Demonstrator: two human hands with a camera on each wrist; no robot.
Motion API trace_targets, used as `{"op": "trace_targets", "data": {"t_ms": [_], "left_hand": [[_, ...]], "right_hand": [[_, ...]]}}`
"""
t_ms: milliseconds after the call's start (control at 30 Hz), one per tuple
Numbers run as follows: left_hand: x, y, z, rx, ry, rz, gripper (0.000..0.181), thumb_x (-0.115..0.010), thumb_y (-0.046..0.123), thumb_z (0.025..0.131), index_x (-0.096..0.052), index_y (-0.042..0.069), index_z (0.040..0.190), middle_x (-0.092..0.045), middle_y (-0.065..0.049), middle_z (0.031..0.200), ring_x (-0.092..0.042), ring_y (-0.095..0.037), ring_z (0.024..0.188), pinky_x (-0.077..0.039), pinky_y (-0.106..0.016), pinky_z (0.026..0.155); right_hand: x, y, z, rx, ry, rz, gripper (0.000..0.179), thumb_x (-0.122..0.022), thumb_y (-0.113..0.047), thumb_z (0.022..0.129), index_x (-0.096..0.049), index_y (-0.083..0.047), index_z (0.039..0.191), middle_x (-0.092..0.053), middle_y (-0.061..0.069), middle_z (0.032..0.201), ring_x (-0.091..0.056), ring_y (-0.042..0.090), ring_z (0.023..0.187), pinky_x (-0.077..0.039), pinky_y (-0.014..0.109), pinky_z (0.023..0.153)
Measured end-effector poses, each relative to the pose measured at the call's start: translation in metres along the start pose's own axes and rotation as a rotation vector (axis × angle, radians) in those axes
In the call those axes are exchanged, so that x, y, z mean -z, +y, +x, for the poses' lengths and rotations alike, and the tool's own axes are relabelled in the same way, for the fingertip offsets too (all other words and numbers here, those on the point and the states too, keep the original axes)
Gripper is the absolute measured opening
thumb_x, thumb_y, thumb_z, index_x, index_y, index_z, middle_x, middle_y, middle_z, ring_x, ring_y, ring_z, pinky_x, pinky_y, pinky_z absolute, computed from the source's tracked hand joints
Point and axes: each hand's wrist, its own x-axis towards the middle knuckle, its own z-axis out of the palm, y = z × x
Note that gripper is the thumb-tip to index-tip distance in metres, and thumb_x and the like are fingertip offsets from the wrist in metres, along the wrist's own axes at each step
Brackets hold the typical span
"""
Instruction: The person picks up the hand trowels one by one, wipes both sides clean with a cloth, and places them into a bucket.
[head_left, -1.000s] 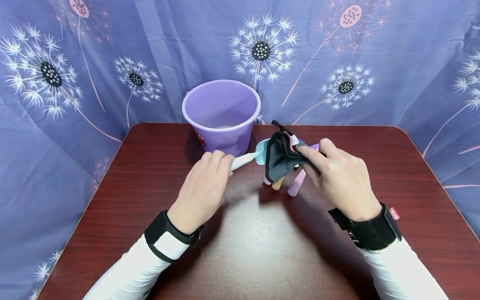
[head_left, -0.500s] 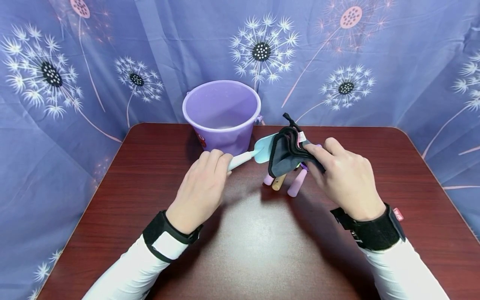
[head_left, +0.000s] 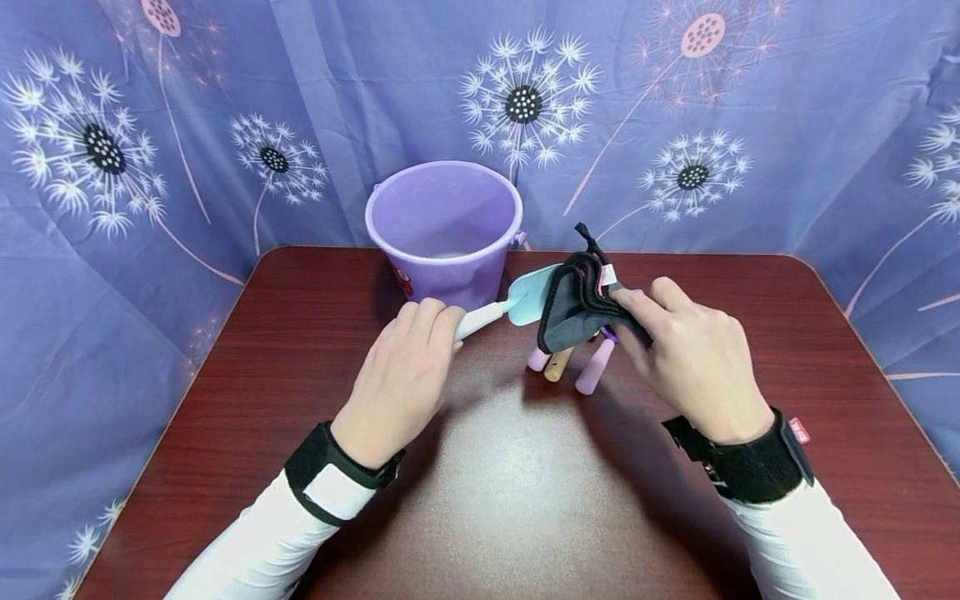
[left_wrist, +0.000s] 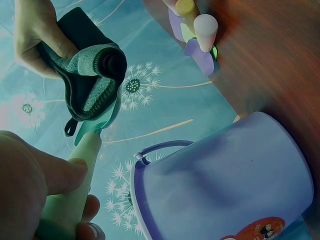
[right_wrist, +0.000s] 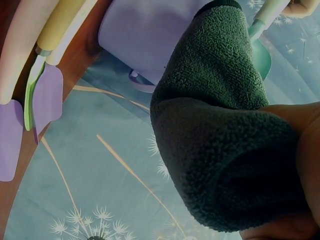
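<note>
My left hand (head_left: 401,375) grips the pale handle of a light blue hand trowel (head_left: 527,297), which is held above the table with its blade towards the right. A folded grey cloth (head_left: 564,323) with black edging and a hanging loop is pinched in my right hand (head_left: 697,358). The cloth covers the far end of the trowel's blade, as the left wrist view also shows. In the right wrist view the fuzzy cloth (right_wrist: 215,65) fills the middle, with part of the trowel blade (right_wrist: 261,57) behind it.
Beneath the cloth, small garden tools lie on the dark red wooden table (head_left: 300,358): one with a lilac handle (head_left: 595,368), one with a wooden handle (head_left: 557,367), one with a pink handle (head_left: 537,360). A purple bucket (head_left: 450,283) stands behind, before a dandelion-print curtain (head_left: 360,100).
The cloth in my right hand has slid a little right and up along the trowel, baring more of its blade. My left hand has hardly moved.
</note>
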Motion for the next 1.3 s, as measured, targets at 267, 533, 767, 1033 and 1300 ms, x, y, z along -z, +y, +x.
{"op": "trace_targets", "data": {"t_ms": [267, 533, 767, 1033, 1300], "left_hand": [[0.000, 0.000, 0.000, 0.003, 0.005, -0.003, 0.020, -0.050, 0.012, 0.103, -0.053, -0.003, 0.115, -0.048, -0.011, 0.096, -0.041, -0.028, 0.075, -0.038, -0.033, 0.061], [-0.001, 0.002, 0.000, 0.008, -0.011, -0.029, 0.021, -0.054, 0.011, 0.101, -0.053, -0.004, 0.115, -0.048, -0.011, 0.096, -0.042, -0.028, 0.077, -0.039, -0.033, 0.063], [-0.003, 0.004, -0.001, 0.029, -0.030, -0.067, 0.023, -0.057, 0.010, 0.100, -0.052, -0.005, 0.117, -0.049, -0.011, 0.097, -0.044, -0.027, 0.079, -0.042, -0.033, 0.066], [-0.009, 0.005, -0.004, 0.069, -0.037, -0.138, 0.025, -0.061, 0.010, 0.097, -0.054, -0.005, 0.116, -0.045, -0.009, 0.091, -0.044, -0.026, 0.077, -0.043, -0.032, 0.066], [-0.014, 0.004, -0.007, 0.143, -0.062, -0.295, 0.022, -0.060, 0.012, 0.098, -0.056, -0.002, 0.116, -0.046, -0.005, 0.091, -0.045, -0.019, 0.078, -0.043, -0.030, 0.070]], "right_hand": [[-0.001, -0.001, -0.001, 0.022, -0.008, 0.032, 0.035, -0.078, -0.014, 0.080, -0.072, -0.013, 0.114, -0.049, 0.003, 0.079, -0.038, 0.018, 0.041, -0.026, 0.035, 0.035], [-0.003, -0.007, -0.002, 0.064, -0.012, 0.066, 0.033, -0.076, -0.016, 0.080, -0.072, -0.013, 0.113, -0.050, 0.003, 0.080, -0.040, 0.018, 0.042, -0.029, 0.037, 0.035], [-0.005, -0.014, -0.002, 0.118, -0.031, 0.085, 0.028, -0.069, -0.019, 0.086, -0.071, -0.013, 0.113, -0.049, 0.001, 0.083, -0.039, 0.013, 0.047, -0.031, 0.035, 0.036], [-0.005, -0.020, -0.001, 0.185, -0.043, 0.089, 0.025, -0.062, -0.020, 0.091, -0.071, -0.015, 0.113, -0.038, -0.002, 0.078, -0.026, 0.010, 0.050, -0.022, 0.029, 0.039], [-0.003, -0.023, 0.003, 0.245, -0.040, 0.100, 0.028, -0.068, -0.020, 0.089, -0.073, -0.016, 0.116, -0.035, -0.002, 0.076, -0.021, 0.011, 0.052, -0.021, 0.028, 0.044]]}}
